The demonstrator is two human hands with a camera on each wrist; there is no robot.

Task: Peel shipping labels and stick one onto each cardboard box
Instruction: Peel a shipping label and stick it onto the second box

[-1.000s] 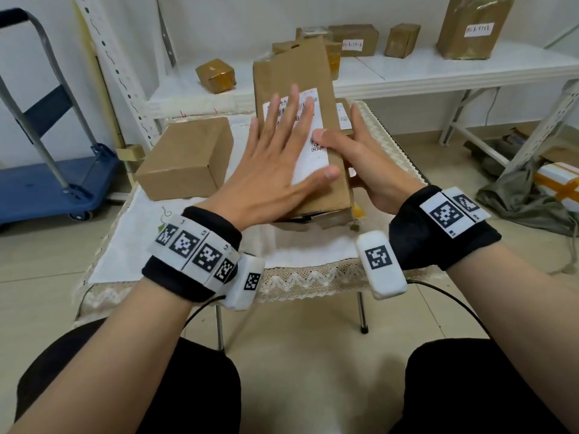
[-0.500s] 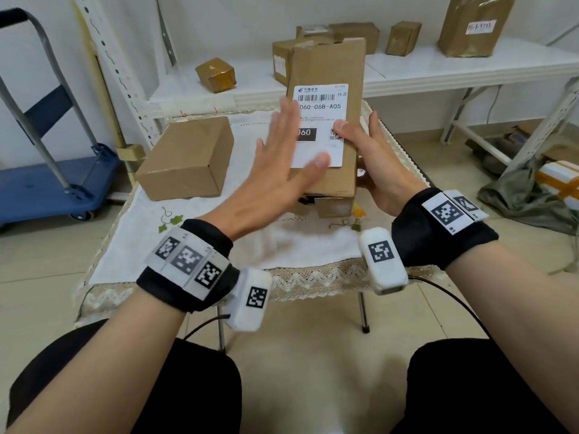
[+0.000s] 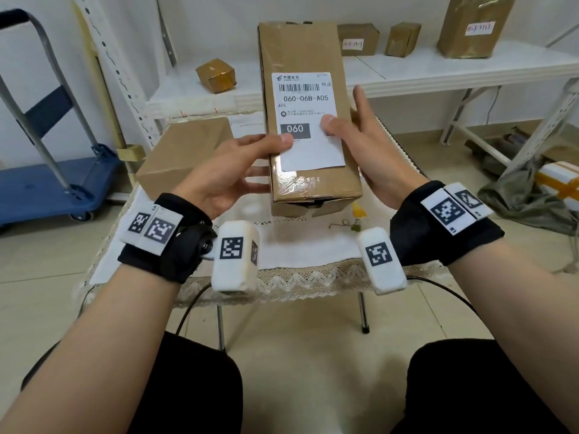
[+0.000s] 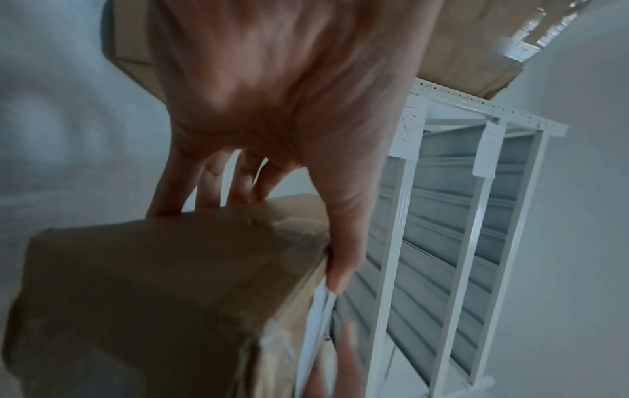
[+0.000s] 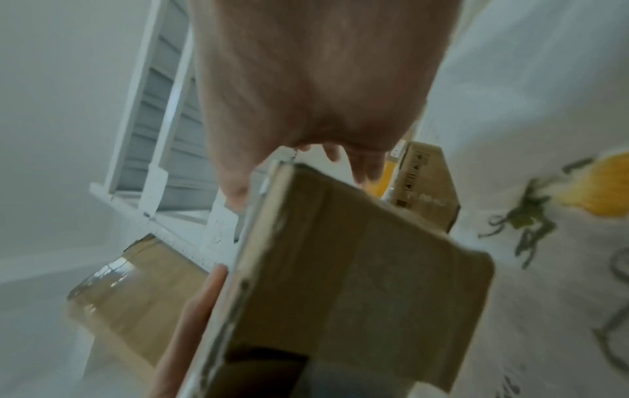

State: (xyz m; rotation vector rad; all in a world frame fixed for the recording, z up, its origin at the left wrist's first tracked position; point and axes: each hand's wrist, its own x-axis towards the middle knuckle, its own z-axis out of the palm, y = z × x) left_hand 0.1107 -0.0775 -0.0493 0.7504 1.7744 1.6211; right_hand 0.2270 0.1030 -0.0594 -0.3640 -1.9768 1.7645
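Cardboard box [image 3: 308, 120] w/ its white label [image 3: 308, 120] already on the front face sits between our two hands, lifted off the table [image 3: 291, 245], long axis running away from us and tilted up, label facing us. Our left hand [image 3: 225, 173] holds the near left edge, thumb on the label's lower left, fingers round the side; our right hand [image 3: 369, 151] holds the right edge, thumb on the label's right part, fingers behind. Both are curled on the box, neither flat nor slack. We judge this one is labelled and needs setting down. A second box [image 3: 185, 155], no label that we can see, lies on the table to the left, just beyond the left hand, so that hand is nearer it. Shelf [image 3: 438, 73] w/ other boxes stands behind, past the far end.
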